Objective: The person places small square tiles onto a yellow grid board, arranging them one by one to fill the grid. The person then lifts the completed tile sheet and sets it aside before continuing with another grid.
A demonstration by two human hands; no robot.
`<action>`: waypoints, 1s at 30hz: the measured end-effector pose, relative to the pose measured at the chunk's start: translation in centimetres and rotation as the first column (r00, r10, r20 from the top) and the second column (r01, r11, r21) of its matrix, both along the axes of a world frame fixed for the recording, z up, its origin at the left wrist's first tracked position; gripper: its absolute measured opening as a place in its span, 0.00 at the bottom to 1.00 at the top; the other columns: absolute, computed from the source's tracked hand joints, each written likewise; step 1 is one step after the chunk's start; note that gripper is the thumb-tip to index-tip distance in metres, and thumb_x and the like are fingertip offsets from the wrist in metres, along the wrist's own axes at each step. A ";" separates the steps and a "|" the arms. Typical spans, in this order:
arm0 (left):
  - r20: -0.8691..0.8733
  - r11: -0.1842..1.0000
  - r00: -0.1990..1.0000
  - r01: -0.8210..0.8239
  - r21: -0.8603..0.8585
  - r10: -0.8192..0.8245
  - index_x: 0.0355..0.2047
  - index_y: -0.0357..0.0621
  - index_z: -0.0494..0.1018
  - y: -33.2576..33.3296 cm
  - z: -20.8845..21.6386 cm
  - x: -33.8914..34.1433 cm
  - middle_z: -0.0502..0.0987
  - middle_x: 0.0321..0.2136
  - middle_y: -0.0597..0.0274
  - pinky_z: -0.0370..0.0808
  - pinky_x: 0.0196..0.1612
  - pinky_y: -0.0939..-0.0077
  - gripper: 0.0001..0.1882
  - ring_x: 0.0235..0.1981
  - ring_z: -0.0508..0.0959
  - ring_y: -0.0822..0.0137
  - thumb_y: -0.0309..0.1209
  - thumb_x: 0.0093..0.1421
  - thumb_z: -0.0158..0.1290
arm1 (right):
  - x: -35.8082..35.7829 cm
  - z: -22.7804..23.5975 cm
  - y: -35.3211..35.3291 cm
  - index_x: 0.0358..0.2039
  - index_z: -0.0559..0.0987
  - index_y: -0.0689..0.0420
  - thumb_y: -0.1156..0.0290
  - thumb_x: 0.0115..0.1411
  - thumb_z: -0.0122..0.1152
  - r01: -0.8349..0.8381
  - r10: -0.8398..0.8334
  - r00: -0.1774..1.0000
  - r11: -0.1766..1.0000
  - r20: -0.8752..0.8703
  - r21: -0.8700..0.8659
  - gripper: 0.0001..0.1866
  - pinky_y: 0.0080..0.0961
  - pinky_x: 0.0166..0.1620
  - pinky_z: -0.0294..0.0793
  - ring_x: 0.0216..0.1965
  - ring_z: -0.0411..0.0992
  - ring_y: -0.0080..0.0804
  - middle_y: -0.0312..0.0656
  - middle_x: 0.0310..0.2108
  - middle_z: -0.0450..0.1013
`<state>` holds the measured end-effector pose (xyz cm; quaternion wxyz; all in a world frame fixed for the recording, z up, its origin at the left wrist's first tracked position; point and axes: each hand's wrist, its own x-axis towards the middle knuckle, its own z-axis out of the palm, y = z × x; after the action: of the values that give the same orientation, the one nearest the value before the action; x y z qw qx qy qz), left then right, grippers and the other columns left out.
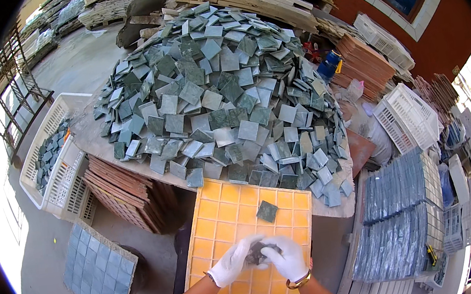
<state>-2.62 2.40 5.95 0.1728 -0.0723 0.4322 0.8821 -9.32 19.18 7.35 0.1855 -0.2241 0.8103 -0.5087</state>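
Observation:
My left hand (pixel 231 265) and my right hand (pixel 286 259), both in white gloves, meet over the lower middle of an orange grid tray (pixel 208 229). Between them they hold dark grey-green stone tiles (pixel 254 254), partly hidden by the fingers, so I cannot tell how many. The fingers of both hands are closed around these pieces. One loose square stone tile (pixel 266 211) lies tilted across the grid lines near the tray's upper right. Beyond the tray's far edge rises a big heap of square green-grey tiles (pixel 215 100) on a table (pixel 94 131).
At left stand a white crate (pixel 58 193) of small tiles, stacked reddish grid trays (pixel 128 197) and a tile-filled panel (pixel 98 270). To the right are wrapped tile stacks (pixel 393 228) and white crates (pixel 409 115). A blue bottle (pixel 328 65) stands beside the heap.

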 end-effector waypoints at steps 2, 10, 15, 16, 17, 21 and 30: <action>0.099 0.994 0.993 0.052 0.092 -0.061 0.61 0.38 0.60 -0.2 -0.5 0.1 0.72 0.50 0.53 0.75 0.51 0.64 0.39 0.49 0.76 0.63 0.60 0.67 0.31 | 0.0 -0.7 0.2 0.39 0.79 0.60 0.72 0.59 0.59 0.048 -0.042 0.981 0.998 0.192 -0.028 0.09 0.24 0.35 0.73 0.31 0.75 0.27 0.41 0.30 0.76; 0.031 0.955 0.987 -0.147 -0.259 0.160 0.56 0.33 0.66 -1.7 -3.2 1.2 0.75 0.49 0.53 0.73 0.52 0.72 0.23 0.48 0.76 0.65 0.37 0.68 0.44 | -4.2 -1.2 1.2 0.39 0.79 0.61 0.70 0.60 0.58 -0.070 0.071 0.997 0.992 -0.006 0.108 0.10 0.23 0.36 0.73 0.32 0.75 0.27 0.41 0.31 0.77; -0.593 0.120 0.739 -0.652 -0.748 0.321 0.57 0.34 0.64 -8.4 -2.0 -5.3 0.70 0.55 0.46 0.68 0.57 0.65 0.29 0.56 0.71 0.53 0.32 0.58 0.56 | -16.4 -3.4 0.9 0.48 0.75 0.61 0.74 0.59 0.58 0.247 -0.310 0.871 0.947 -0.381 -0.206 0.15 0.25 0.38 0.75 0.33 0.76 0.29 0.45 0.37 0.77; -0.661 -0.099 0.695 -0.664 -0.741 0.284 0.58 0.35 0.63 -10.2 -1.4 -6.5 0.67 0.57 0.45 0.67 0.57 0.63 0.31 0.58 0.69 0.50 0.33 0.56 0.57 | -17.4 -1.2 0.0 0.46 0.75 0.60 0.73 0.58 0.59 0.294 -0.292 0.841 0.953 -0.455 -0.067 0.15 0.29 0.40 0.75 0.36 0.76 0.37 0.47 0.38 0.76; -0.681 -0.167 0.689 -0.662 -0.731 0.248 0.59 0.36 0.62 -11.8 -1.8 -7.5 0.65 0.58 0.45 0.66 0.59 0.62 0.31 0.59 0.66 0.49 0.33 0.56 0.57 | -19.2 -1.6 -0.6 0.45 0.75 0.59 0.71 0.57 0.60 0.280 -0.288 0.750 0.954 -0.596 -0.108 0.15 0.32 0.42 0.74 0.38 0.75 0.41 0.47 0.39 0.75; -0.688 -0.353 0.725 -0.651 -0.672 -0.025 0.60 0.36 0.60 -14.1 -2.7 -12.8 0.63 0.60 0.45 0.53 0.65 0.51 0.35 0.62 0.61 0.47 0.41 0.56 0.57 | -24.5 -2.8 -1.3 0.45 0.76 0.56 0.64 0.59 0.59 0.313 -0.201 0.550 0.950 -0.811 -0.024 0.16 0.39 0.53 0.67 0.49 0.69 0.50 0.49 0.45 0.73; -0.709 -0.456 0.705 -0.626 -0.633 0.016 0.49 0.48 0.75 -9.6 -2.4 -18.0 0.60 0.61 0.36 0.52 0.63 0.50 0.32 0.61 0.60 0.42 0.58 0.52 0.54 | -27.0 -4.1 -8.5 0.52 0.71 0.69 0.41 0.58 0.52 0.349 -0.058 0.660 0.907 -0.749 0.238 0.40 0.45 0.63 0.54 0.62 0.59 0.52 0.56 0.56 0.66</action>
<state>-20.61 -7.18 3.59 -0.3493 -0.1432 0.9123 0.1589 -36.31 10.64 3.24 -0.1720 -0.2752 0.9156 -0.2376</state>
